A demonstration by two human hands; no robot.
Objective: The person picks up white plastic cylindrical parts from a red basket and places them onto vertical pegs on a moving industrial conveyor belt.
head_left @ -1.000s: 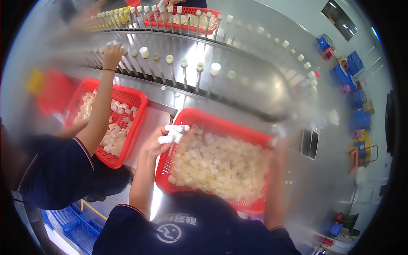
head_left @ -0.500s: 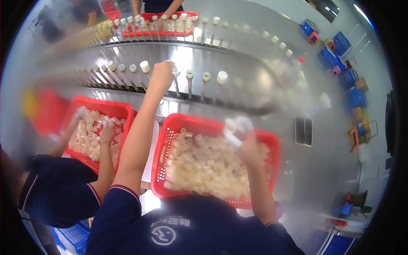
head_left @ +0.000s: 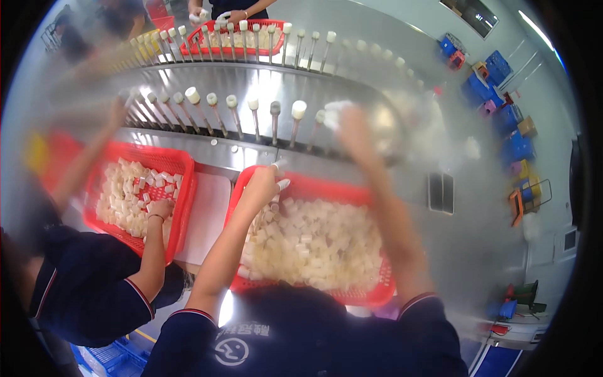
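My left hand (head_left: 264,184) hovers over the far left corner of the red basket (head_left: 231,217), its thumb and finger apart with white covers on the tips. I see nothing between them. Heaped in this basket are short, cream-white plastic tube pieces (head_left: 314,242). My right hand (head_left: 355,129) is stretched out to the row of upright metal rods, smeared by motion. White shows at its fingertips; whether that is a tube piece or finger covers, I cannot make out. The closest rod (head_left: 317,125) carries a pale cap-like piece, as do the rods to its left.
At my left a co-worker works at a second red basket (head_left: 188,179) of tube pieces. Across the metal table, another person stands by a third basket (head_left: 188,47) behind a farther row of rods. A dark two-panel object (head_left: 441,193) lies at right.
My left hand has drawn back from the rods to the basket. My right hand has gone from above the basket out to the rods. The near rods have shifted along.
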